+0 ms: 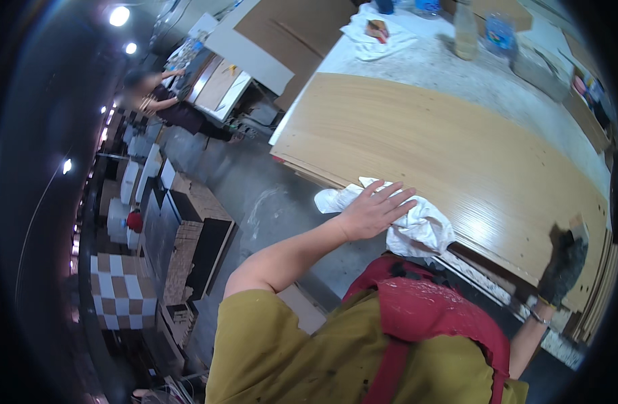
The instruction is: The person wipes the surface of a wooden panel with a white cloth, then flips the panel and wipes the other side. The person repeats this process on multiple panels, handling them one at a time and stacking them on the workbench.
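My bare left hand (377, 210) lies flat, fingers spread, on a crumpled white cloth (423, 229). That cloth rests over the near edge of a light wood-grain panel (416, 135), with part of it hanging off. Toward the panel's right end is my right hand (563, 264), in a dark glove. Its fingers are closed around a small tan, flat-edged piece (578, 227); the kind is unclear because the glove covers most of it. Small dark holes dot the panel near its right end and edges. More boards (598, 296) are stacked beneath it.
A whitish worktable (430, 50) carries a second cloth (376, 37) with a small object on it, a cloudy bottle (465, 34) and a clear plastic bottle (499, 34). Left of me are stacked dark panels (171, 236) and a checkered stack (123, 289). Another person (167, 104) stands at a farther bench.
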### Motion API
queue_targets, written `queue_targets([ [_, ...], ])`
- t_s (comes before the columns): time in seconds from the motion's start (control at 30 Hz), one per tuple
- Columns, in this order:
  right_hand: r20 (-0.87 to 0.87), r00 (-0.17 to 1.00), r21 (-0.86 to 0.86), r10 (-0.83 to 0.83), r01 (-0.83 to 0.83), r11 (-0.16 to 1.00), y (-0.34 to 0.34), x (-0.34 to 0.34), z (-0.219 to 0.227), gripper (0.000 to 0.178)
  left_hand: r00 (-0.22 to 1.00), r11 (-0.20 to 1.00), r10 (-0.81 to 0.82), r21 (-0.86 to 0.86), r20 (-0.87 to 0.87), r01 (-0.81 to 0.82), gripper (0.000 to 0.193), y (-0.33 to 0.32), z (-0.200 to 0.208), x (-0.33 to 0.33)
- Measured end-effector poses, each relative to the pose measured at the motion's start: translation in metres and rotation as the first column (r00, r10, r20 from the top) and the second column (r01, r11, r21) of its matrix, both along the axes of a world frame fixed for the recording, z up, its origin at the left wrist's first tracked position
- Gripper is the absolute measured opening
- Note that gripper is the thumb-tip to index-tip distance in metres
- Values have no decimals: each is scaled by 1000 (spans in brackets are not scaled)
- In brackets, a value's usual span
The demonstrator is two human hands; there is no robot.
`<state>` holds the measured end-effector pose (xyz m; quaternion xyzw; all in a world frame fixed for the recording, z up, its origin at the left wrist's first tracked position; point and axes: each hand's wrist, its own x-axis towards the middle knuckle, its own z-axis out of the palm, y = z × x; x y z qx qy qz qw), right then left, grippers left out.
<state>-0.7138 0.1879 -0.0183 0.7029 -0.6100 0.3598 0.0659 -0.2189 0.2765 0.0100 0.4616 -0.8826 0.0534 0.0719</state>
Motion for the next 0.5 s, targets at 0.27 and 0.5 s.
queue_targets([
  [0.27, 278, 960, 117, 13, -47, 992, -2, -10, -14, 32, 924, 927, 373, 0, -78, -375, 59, 23, -12, 183],
  [0.5, 756, 654, 106, -40, -61, 993, -6, -10, -11, 37, 177, 416, 737, 231, -653, -879, 35, 43, -5, 338],
])
